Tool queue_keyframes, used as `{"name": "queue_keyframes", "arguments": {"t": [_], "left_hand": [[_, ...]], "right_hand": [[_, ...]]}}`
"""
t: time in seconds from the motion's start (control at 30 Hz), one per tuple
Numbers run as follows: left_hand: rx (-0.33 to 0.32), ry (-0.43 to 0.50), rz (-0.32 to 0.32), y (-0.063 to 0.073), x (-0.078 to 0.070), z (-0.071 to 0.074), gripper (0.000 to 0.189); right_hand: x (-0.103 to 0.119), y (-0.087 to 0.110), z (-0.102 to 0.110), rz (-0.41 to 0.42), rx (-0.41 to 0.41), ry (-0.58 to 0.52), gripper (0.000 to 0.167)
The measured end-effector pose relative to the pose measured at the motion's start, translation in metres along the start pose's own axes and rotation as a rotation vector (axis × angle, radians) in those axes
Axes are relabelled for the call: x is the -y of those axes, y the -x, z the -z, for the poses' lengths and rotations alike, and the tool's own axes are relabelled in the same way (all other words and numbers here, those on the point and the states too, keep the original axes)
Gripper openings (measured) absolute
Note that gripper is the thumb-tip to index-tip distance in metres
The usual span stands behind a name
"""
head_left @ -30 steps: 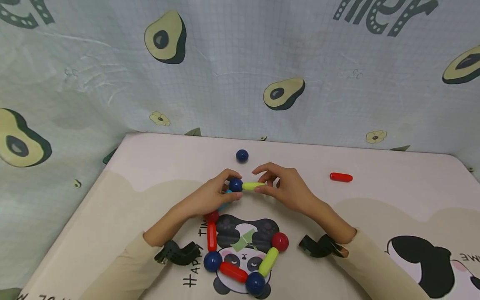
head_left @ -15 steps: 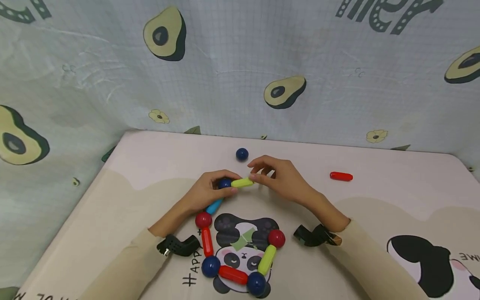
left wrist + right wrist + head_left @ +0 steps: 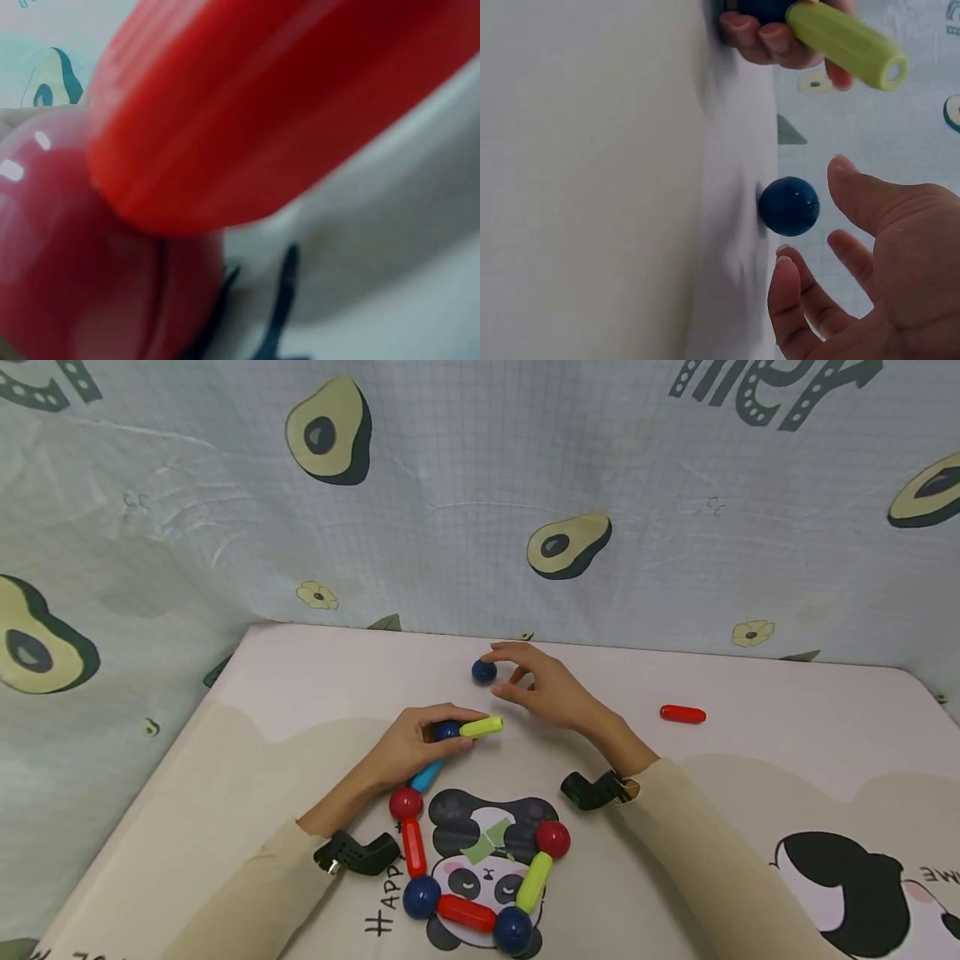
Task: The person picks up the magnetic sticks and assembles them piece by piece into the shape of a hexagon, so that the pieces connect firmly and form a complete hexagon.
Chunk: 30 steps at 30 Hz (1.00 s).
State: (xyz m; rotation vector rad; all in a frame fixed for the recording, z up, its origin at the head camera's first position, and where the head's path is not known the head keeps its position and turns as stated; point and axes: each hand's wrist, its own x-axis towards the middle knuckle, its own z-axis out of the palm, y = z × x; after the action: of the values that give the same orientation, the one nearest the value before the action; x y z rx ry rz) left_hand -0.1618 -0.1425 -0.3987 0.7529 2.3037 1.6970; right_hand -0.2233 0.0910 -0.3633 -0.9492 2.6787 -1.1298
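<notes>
My left hand (image 3: 411, 745) grips a dark blue ball (image 3: 447, 731) at one end of a chain of balls and rods. A yellow-green rod (image 3: 482, 727) sticks out from that ball to the right, its free end showing a small hole in the right wrist view. From the same ball a light blue rod (image 3: 427, 775) leads down to a red ball (image 3: 406, 803), then a red rod (image 3: 413, 848). My right hand (image 3: 551, 689) reaches around a loose dark blue ball (image 3: 789, 206) with fingers and thumb spread. In the right wrist view there is a gap between thumb and ball.
The chain continues over the panda print through a blue ball (image 3: 422, 897), a red rod (image 3: 466, 912), another blue ball (image 3: 513, 930) and a yellow-green rod (image 3: 535, 882) to a red ball (image 3: 552, 839). A loose red rod (image 3: 682, 714) lies at the right.
My right hand has let go of the yellow-green rod and moved up and left to the loose blue ball. My left hand has shifted slightly left with the chain.
</notes>
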Motion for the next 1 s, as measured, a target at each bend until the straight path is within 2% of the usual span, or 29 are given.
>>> {"name": "queue_keyframes", "arguments": {"t": [0.17, 0.3, 0.47, 0.73, 0.87, 1.0], "left_hand": [[0.014, 0.011, -0.028, -0.001, 0.001, 0.000, 0.030], [0.015, 0.007, -0.043, -0.001, 0.001, 0.000, 0.030], [0.005, -0.012, -0.029, 0.001, 0.001, 0.000, 0.027], [-0.013, -0.020, -0.021, 0.002, 0.002, 0.000, 0.026], [-0.016, -0.025, -0.024, 0.001, 0.001, -0.001, 0.026], [-0.014, -0.035, -0.024, 0.001, 0.001, -0.002, 0.026]], "right_hand": [[-0.004, -0.005, -0.004, 0.067, 0.053, 0.017, 0.047], [-0.006, -0.007, -0.007, 0.097, 0.063, 0.056, 0.047], [-0.004, -0.007, -0.010, 0.073, 0.040, 0.100, 0.043], [-0.005, -0.010, -0.013, 0.035, -0.017, 0.078, 0.030], [-0.005, -0.007, -0.010, -0.012, -0.025, 0.089, 0.034], [-0.003, 0.004, -0.004, -0.029, -0.071, 0.053, 0.038]]}}
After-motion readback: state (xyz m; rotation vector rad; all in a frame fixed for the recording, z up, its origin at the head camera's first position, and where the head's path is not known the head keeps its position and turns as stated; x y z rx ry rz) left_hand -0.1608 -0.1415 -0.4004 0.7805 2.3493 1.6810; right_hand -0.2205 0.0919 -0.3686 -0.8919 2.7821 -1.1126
